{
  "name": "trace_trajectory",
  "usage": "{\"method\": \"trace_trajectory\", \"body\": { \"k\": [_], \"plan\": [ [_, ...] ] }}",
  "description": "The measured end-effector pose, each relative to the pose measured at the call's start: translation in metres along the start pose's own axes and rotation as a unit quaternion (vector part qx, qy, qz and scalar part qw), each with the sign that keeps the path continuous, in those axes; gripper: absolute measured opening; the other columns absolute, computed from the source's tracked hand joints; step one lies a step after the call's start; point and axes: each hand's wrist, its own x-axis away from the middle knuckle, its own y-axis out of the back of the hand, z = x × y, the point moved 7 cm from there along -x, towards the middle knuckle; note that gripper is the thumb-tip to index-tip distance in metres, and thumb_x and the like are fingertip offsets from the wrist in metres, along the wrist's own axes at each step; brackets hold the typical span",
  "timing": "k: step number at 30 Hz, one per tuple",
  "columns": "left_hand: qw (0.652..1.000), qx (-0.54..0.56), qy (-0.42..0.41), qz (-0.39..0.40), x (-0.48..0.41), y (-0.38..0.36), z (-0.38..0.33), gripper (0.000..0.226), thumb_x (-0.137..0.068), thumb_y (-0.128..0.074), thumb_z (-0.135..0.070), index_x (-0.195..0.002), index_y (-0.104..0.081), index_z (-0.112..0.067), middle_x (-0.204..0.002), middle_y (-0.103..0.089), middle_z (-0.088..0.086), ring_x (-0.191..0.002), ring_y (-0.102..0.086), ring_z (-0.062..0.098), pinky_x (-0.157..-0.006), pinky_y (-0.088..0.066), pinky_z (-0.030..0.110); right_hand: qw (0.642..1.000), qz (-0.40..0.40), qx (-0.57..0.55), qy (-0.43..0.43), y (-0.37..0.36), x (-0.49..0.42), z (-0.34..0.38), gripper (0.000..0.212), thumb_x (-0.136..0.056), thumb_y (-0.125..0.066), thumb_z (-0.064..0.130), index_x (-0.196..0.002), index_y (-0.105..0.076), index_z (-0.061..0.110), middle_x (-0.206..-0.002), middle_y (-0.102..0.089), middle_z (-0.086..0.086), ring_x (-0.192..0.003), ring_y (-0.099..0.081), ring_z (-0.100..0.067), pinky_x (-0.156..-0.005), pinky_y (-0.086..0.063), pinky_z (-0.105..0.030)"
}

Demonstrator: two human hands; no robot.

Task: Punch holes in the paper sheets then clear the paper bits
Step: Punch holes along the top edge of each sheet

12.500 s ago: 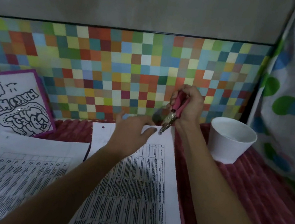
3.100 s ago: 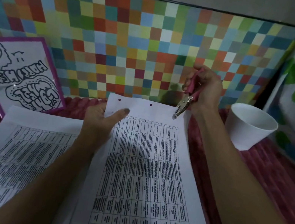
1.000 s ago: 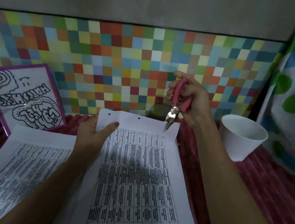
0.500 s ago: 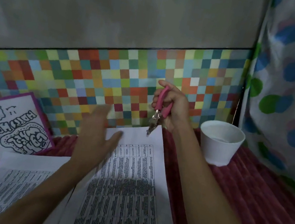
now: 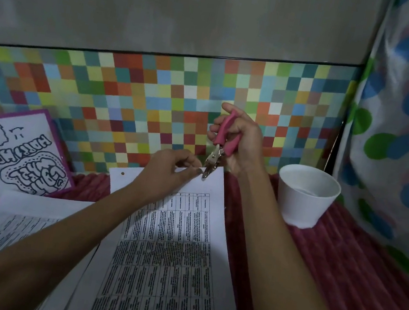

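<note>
The right hand [image 5: 243,145] was right of the middle of the frame, in front of the coloured mosaic panel [image 5: 125,103], and its grip was closed around the pink handles of a hole punch [image 5: 219,146]. The metal head of the punch pointed down and met the top edge of the paper sheet [image 5: 170,257] near its upper right corner; it could not be told whether the paper was already between the metal parts. The left hand [image 5: 168,173] reached in from the lower left, and its grip was narrow, with thumb and forefinger pinching the same top edge just beside the punch head. The sheet, printed with a table of small text, lay in the lower middle of the frame on a red ribbed cloth [image 5: 354,274]. One punched hole [image 5: 122,173] was visible near its upper left corner. A second printed sheet [image 5: 18,226] lay at the lower left, partly under the left forearm and touching the first sheet. A white cup [image 5: 305,199] stood upright on the cloth to the right of the right hand, apart from the paper. At the left a purple-framed drawing [image 5: 14,155] leaned against the mosaic panel. A curtain with blue and green dots [image 5: 404,134] filled the right side of the frame.
</note>
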Motion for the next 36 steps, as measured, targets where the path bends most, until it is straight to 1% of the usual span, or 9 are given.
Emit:
{"method": "trace_trajectory", "body": {
  "k": [3, 8, 12, 15, 17, 22, 27, 33, 36],
  "plan": [
    [0.999, -0.036, -0.01, -0.007, 0.0, 0.001, -0.002, 0.004, -0.09, -0.07, -0.02, -0.091, -0.073, -0.02, -0.084, -0.071, -0.009, -0.079, -0.062, -0.003, -0.076, -0.042, 0.005, 1.0, 0.002, 0.003, -0.006, 0.001, 0.0, -0.002, 0.05, -0.073, -0.028, -0.014, -0.115, -0.054, -0.006, -0.077, -0.054, -0.017, -0.06, -0.055, -0.024, -0.058, -0.051, -0.035],
    [0.989, -0.139, -0.045, -0.03, -0.001, 0.005, -0.014, 0.017, -0.086, -0.065, -0.032, -0.091, -0.074, -0.018, -0.087, -0.075, -0.003, -0.083, -0.067, 0.019, -0.09, -0.046, 0.039, 0.999, 0.005, 0.032, -0.003, -0.003, 0.0, -0.003, 0.053, -0.073, -0.029, -0.015, -0.12, -0.053, -0.006, -0.078, -0.056, -0.015, -0.064, -0.057, -0.023, -0.067, -0.053, -0.038],
    [0.976, -0.215, -0.038, -0.019, -0.002, 0.006, -0.015, 0.011, -0.09, -0.066, -0.026, -0.099, -0.069, -0.02, -0.085, -0.067, -0.007, -0.08, -0.051, 0.014, -0.094, -0.023, 0.029, 0.999, -0.005, 0.034, -0.009, -0.002, 0.0, -0.006, 0.05, -0.075, -0.032, -0.014, -0.116, -0.056, 0.0, -0.084, -0.059, -0.015, -0.071, -0.061, -0.023, -0.073, -0.059, -0.039],
    [0.992, -0.12, 0.022, -0.022, -0.003, 0.01, -0.005, 0.011, -0.085, -0.073, -0.021, -0.094, -0.072, -0.015, -0.077, -0.061, -0.011, -0.078, -0.056, 0.01, -0.089, -0.039, 0.03, 0.999, -0.007, 0.03, -0.016, -0.002, 0.0, -0.008, 0.049, -0.076, -0.031, -0.014, -0.116, -0.056, 0.001, -0.087, -0.058, -0.016, -0.075, -0.061, -0.025, -0.076, -0.059, -0.042],
    [0.996, -0.033, 0.078, 0.002, -0.005, 0.01, 0.003, 0.009, -0.082, -0.077, -0.014, -0.087, -0.073, -0.009, -0.076, -0.067, 0.001, -0.072, -0.06, 0.014, -0.075, -0.051, 0.032, 0.999, -0.001, 0.053, -0.006, -0.007, 0.001, -0.006, 0.052, -0.075, -0.031, -0.016, -0.118, -0.056, -0.001, -0.084, -0.058, -0.017, -0.072, -0.061, -0.026, -0.073, -0.057, -0.041],
    [0.992, 0.014, 0.126, -0.003, -0.005, 0.01, 0.01, 0.007, -0.081, -0.074, -0.012, -0.075, -0.074, -0.014, -0.07, -0.068, 0.0, -0.058, -0.055, 0.008, -0.062, -0.046, 0.026, 0.989, 0.057, 0.131, 0.044, -0.027, 0.006, 0.0, 0.053, -0.069, -0.036, -0.017, -0.113, -0.061, 0.001, -0.079, -0.061, -0.015, -0.066, -0.062, -0.026, -0.07, -0.054, -0.04],
    [0.98, 0.032, 0.187, -0.06, -0.007, 0.01, 0.019, 0.025, -0.077, -0.074, -0.018, -0.055, -0.07, -0.03, -0.075, -0.075, -0.007, -0.079, -0.069, 0.016, -0.083, -0.057, 0.044, 0.961, 0.098, 0.228, 0.12, -0.047, 0.015, 0.005, 0.05, -0.075, -0.037, -0.02, -0.118, -0.057, -0.005, -0.083, -0.061, -0.017, -0.072, -0.062, -0.024, -0.076, -0.056, -0.039],
    [0.976, 0.068, 0.196, -0.062, -0.009, 0.015, 0.016, 0.023, -0.071, -0.076, -0.027, -0.051, -0.069, -0.036, -0.057, -0.065, -0.016, -0.07, -0.061, 0.016, -0.09, -0.052, 0.056, 0.968, 0.058, 0.188, 0.157, -0.046, 0.017, 0.016, 0.057, -0.072, -0.039, -0.015, -0.121, -0.057, 0.009, -0.085, -0.062, -0.017, -0.069, -0.063, -0.021, -0.074, -0.055, -0.036],
    [0.974, 0.065, 0.199, -0.089, -0.01, 0.019, 0.02, 0.028, -0.074, -0.077, -0.023, -0.051, -0.067, -0.035, -0.06, -0.065, -0.016, -0.075, -0.063, 0.02, -0.093, -0.05, 0.056, 0.959, 0.062, 0.221, 0.168, -0.052, 0.017, 0.017, 0.053, -0.075, -0.04, -0.017, -0.118, -0.061, 0.004, -0.088, -0.06, -0.017, -0.074, -0.064, -0.022, -0.077, -0.056, -0.037]
  ]
}}
